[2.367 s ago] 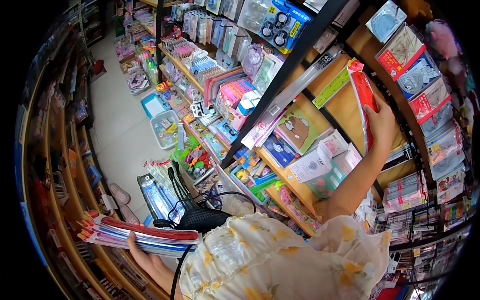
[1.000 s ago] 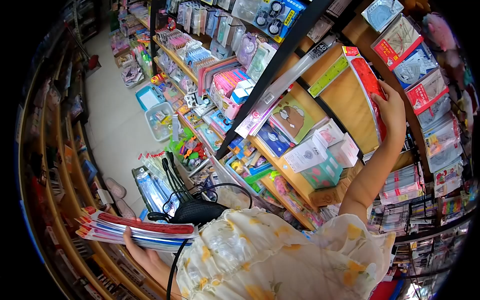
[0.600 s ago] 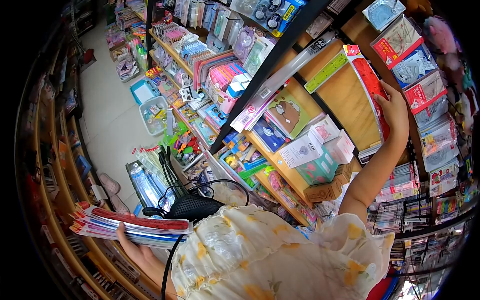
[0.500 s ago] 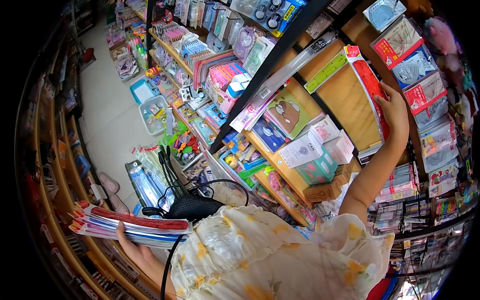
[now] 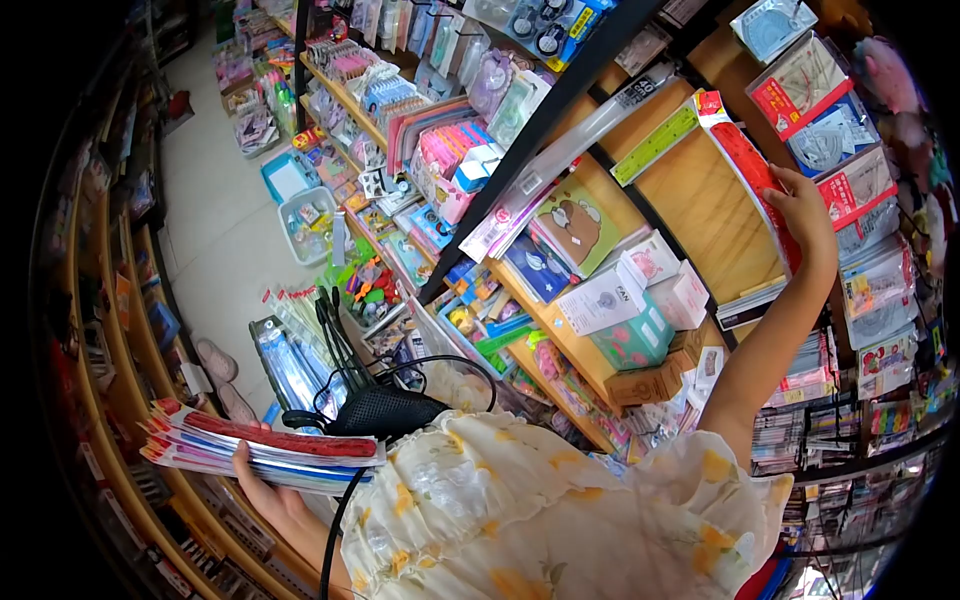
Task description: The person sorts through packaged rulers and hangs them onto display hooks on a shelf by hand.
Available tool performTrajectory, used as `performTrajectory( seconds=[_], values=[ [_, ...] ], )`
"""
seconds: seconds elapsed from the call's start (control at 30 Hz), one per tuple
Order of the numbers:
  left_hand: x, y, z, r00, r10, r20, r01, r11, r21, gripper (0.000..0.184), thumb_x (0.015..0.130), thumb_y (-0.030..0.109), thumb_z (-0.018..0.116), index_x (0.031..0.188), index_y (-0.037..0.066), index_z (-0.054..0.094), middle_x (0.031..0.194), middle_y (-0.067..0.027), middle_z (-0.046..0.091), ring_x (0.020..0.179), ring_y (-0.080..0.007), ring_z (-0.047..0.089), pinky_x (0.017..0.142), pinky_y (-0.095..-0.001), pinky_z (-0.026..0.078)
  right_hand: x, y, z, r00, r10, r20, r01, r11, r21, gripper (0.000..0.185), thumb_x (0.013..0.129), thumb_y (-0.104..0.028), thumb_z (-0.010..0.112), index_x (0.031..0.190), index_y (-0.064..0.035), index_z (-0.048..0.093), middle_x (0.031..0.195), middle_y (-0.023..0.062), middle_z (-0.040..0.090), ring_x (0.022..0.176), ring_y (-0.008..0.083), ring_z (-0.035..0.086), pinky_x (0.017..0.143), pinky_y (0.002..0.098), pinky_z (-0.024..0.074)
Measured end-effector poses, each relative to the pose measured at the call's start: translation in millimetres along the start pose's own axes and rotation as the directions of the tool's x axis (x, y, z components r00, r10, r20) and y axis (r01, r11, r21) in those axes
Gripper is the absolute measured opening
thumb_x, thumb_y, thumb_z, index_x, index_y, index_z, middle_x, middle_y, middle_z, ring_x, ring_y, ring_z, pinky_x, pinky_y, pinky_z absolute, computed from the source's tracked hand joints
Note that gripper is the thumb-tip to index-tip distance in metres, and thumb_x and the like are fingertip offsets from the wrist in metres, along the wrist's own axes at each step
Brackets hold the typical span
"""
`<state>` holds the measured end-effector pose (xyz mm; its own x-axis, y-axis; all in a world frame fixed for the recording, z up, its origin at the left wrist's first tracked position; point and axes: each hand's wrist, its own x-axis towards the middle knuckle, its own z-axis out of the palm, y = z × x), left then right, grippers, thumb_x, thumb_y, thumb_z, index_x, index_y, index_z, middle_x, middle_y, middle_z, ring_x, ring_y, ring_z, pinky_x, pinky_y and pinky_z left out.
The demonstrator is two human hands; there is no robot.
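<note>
In my left hand (image 5: 262, 478) is a stack of long, flat plastic-packed rulers (image 5: 210, 452), with a red one (image 5: 285, 438) on top and white and blue edges below. My fingers wrap round the stack's near side, at the lower left of the head view. My right hand (image 5: 803, 208) reaches up to the shelf at the right and grips the right edge of a long red ruler (image 5: 752, 172) in clear packaging. That ruler lies slanted against the wooden back panel (image 5: 690, 190). Left of its top end is a yellow-green ruler (image 5: 655, 146).
A long clear ruler pack (image 5: 570, 160) leans along the black shelf post (image 5: 545, 140). Packaged sets (image 5: 855, 185) hang at the right. A white FAN box (image 5: 605, 300) stands on the lower shelf. A black mesh bag (image 5: 385, 410) and floor bins (image 5: 308, 225) are at the left.
My right hand has shifted slightly right, and the lower part of the red ruler has swung right with it. My left hand and its stack stay nearly still.
</note>
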<state>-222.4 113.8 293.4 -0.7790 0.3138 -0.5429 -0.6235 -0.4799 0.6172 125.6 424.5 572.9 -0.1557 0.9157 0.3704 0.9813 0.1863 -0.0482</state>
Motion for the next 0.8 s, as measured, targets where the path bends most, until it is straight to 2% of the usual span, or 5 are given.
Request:
performTrajectory(
  seconds=[0.2,0.3,0.33,0.47,0.8],
  values=[
    [1,-1,0,1.000,-0.012,0.004,0.012,1.000,-0.002,0.046,0.065,0.012,0.051,0.103,-0.003,0.031,0.088,-0.0140,0.047,0.081,-0.0197,0.046,0.072,-0.0284,0.039,13,2,-12,0.994,0.038,0.103,-0.038,0.999,0.003,0.036,0.063,-0.011,0.054,0.096,0.0020,0.046,0.087,0.0148,0.052,0.080,0.0205,0.049,0.070,0.0257,0.0356],
    [0,-2,1,1.000,-0.008,0.017,0.008,1.000,0.001,0.046,0.065,0.012,0.051,0.103,-0.003,0.031,0.087,-0.0144,0.047,0.081,-0.0201,0.046,0.072,-0.0285,0.039,22,-8,-20,0.968,0.126,0.216,-0.113,0.991,-0.072,0.039,0.065,-0.010,0.053,0.100,0.0030,0.042,0.096,0.0141,0.048,0.087,0.0185,0.046,0.076,0.0235,0.0318],
    [0,-2,1,1.000,-0.010,0.017,0.010,1.000,-0.001,0.046,0.065,0.012,0.051,0.103,-0.003,0.031,0.087,-0.0144,0.047,0.081,-0.0202,0.046,0.072,-0.0286,0.039,23,-5,-20,0.990,0.034,0.134,-0.021,0.995,-0.094,0.037,0.062,-0.013,0.055,0.095,0.0011,0.047,0.085,0.0148,0.052,0.077,0.0196,0.050,0.069,0.0261,0.0361],
    [0,-1,1,0.999,-0.012,0.038,0.012,1.000,0.010,0.046,0.065,0.012,0.051,0.103,-0.004,0.031,0.087,-0.0142,0.047,0.081,-0.0202,0.046,0.073,-0.0287,0.039,38,-19,-32,0.970,0.129,0.204,-0.099,0.984,-0.150,0.035,0.060,-0.012,0.056,0.092,0.0009,0.049,0.081,0.0135,0.054,0.074,0.0193,0.051,0.066,0.0260,0.0374],
    [4,-4,-4,0.997,-0.061,0.045,0.062,0.998,-0.008,0.045,0.065,0.012,0.051,0.103,-0.005,0.031,0.089,-0.0143,0.047,0.083,-0.0203,0.046,0.075,-0.0287,0.037,55,-28,-50,0.961,-0.071,0.268,0.164,0.926,-0.341,0.028,0.057,-0.013,0.058,0.084,-0.0030,0.054,0.080,0.0136,0.054,0.076,0.0213,0.051,0.067,0.0273,0.0373]
  ],
)
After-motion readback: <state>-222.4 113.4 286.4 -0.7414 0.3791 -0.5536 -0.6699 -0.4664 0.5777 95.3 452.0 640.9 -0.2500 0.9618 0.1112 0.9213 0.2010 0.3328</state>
